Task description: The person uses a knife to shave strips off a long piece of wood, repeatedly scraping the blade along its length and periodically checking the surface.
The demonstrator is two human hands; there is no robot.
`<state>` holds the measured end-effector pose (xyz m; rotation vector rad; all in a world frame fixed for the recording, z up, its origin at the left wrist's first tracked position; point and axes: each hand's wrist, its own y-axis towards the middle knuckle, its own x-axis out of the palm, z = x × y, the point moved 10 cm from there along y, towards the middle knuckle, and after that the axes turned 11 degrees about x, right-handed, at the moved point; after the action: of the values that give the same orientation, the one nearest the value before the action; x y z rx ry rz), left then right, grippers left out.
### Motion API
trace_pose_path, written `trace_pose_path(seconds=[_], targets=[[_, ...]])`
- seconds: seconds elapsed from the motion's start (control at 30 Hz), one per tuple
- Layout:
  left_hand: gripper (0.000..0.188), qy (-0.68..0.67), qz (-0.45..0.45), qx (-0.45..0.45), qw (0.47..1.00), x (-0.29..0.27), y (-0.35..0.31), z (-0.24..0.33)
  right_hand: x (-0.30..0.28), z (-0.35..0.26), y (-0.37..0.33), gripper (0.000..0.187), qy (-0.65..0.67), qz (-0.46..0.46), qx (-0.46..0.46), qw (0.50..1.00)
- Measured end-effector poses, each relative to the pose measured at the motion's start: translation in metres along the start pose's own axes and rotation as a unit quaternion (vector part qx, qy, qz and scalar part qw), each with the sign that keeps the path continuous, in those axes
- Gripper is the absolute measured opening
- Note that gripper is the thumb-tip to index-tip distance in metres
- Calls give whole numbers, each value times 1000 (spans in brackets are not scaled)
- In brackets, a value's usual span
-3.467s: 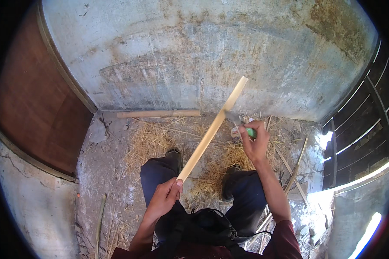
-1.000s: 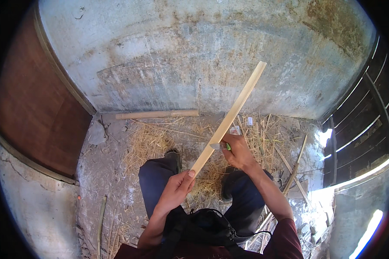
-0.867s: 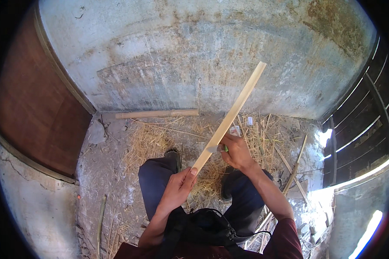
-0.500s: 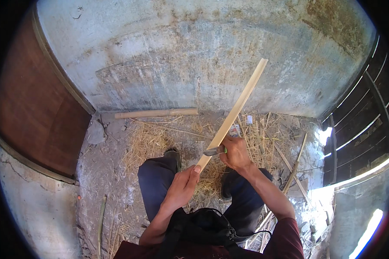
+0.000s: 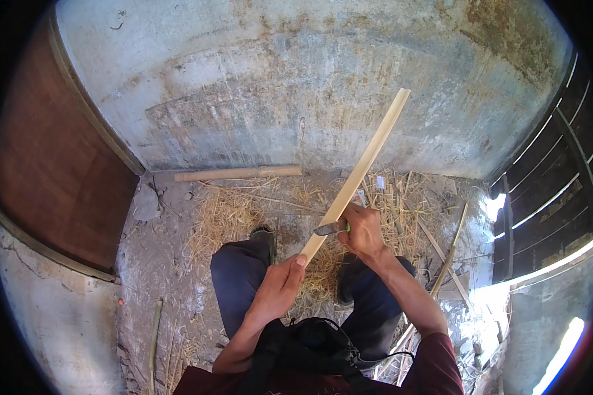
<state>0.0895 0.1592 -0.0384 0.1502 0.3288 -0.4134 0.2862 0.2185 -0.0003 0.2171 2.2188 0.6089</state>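
Observation:
A long pale strip of split bamboo (image 5: 369, 158) slants up and to the right in front of me. My left hand (image 5: 280, 284) is closed on its near end, with the thumb lying on top. In my right hand (image 5: 364, 232) is a knife (image 5: 329, 228) with a dark, broad blade and a bit of green at the handle. The blade lies across the strip a little beyond my left hand. Most of the knife's handle is hidden by my right fingers.
Shavings (image 5: 227, 220) litter the floor around my feet. A bamboo pole (image 5: 240, 172) lies along the foot of the stained wall (image 5: 296, 85). Thin sticks (image 5: 451, 253) lie at the right, near dark slatted boards (image 5: 547, 204). A brown door panel (image 5: 62, 158) stands at the left.
The strip's far end has shifted slightly right. The blade and my right hand have moved very slightly to the right. My left hand keeps its place on the near end.

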Motion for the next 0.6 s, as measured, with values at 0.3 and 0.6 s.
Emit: trace_pose_path(seconds=[0.3, 0.6], targets=[[52, -23, 0, -11, 1000, 1, -6, -7, -11, 6, 4, 24, -12, 62, 9, 998], [55, -11, 17, 22, 1000, -2, -13, 7, -31, 17, 16, 36, -7, 90, 53, 995]])
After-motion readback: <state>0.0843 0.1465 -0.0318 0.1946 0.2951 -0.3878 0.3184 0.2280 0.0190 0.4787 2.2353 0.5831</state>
